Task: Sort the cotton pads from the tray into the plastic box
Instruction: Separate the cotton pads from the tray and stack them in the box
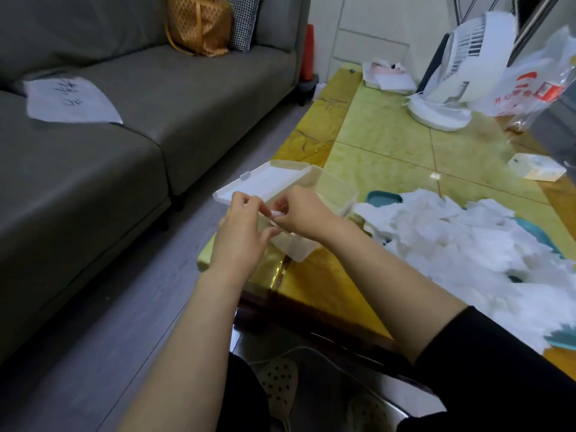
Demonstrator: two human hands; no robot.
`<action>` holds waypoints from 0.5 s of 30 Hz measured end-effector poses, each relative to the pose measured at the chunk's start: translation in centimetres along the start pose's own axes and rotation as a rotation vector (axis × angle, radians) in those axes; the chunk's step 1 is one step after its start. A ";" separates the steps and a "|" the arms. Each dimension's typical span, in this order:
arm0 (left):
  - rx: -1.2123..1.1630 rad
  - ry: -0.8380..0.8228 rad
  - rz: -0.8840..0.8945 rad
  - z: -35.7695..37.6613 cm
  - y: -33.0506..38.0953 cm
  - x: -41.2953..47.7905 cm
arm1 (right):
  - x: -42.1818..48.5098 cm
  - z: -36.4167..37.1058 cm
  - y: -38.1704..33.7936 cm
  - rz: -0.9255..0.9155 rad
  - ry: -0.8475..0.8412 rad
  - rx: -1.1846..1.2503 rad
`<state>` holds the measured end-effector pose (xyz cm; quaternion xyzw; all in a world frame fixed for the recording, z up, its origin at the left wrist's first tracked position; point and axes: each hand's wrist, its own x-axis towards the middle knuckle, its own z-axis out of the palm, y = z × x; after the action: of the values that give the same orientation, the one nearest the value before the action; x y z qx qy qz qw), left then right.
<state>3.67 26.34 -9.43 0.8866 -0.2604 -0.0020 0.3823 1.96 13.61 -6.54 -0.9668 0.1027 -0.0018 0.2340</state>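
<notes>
A clear plastic box (338, 190) stands at the table's left edge with its white lid (265, 180) flipped open to the left. Both hands meet over the box's near end. My left hand (241, 232) and my right hand (299, 215) pinch a small white cotton pad (276, 213) between their fingertips. To the right, a big heap of white cotton pads (461, 244) covers a teal tray (384, 198), of which only rim parts show.
The yellow-green table (383, 141) carries a white fan (448, 88), a plastic bag (536, 85), a small carton (536, 166) and papers at the far end. A grey sofa (124, 120) with a sheet of paper stands left across a strip of floor.
</notes>
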 end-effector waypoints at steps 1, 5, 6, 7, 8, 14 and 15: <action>0.009 0.002 -0.003 0.1 0.0 0.1 | 0.0 -0.3 -0.2 -0.012 -0.060 0.013; 0.055 0.011 0.002 0.4 0.4 0.3 | 0.0 -1.1 0.1 -0.040 -0.202 0.011; 0.064 0.015 0.007 0.5 0.6 0.3 | 0.1 -1.0 0.4 -0.032 -0.174 -0.001; 0.071 0.017 0.014 0.6 0.8 0.3 | 0.1 -1.0 0.6 -0.021 -0.117 -0.017; 0.076 0.017 0.020 0.8 1.0 0.3 | 0.0 -1.0 0.7 -0.016 -0.060 -0.031; 0.116 0.012 0.010 0.8 1.7 0.3 | -0.5 -2.2 0.9 -0.007 -0.146 0.078; 0.142 0.010 0.010 0.8 1.7 0.2 | -0.8 -2.4 0.9 -0.018 -0.147 0.077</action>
<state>2.93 24.68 -8.82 0.9102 -0.2624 0.0226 0.3197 0.89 11.91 -4.81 -0.9555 0.0764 0.0631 0.2778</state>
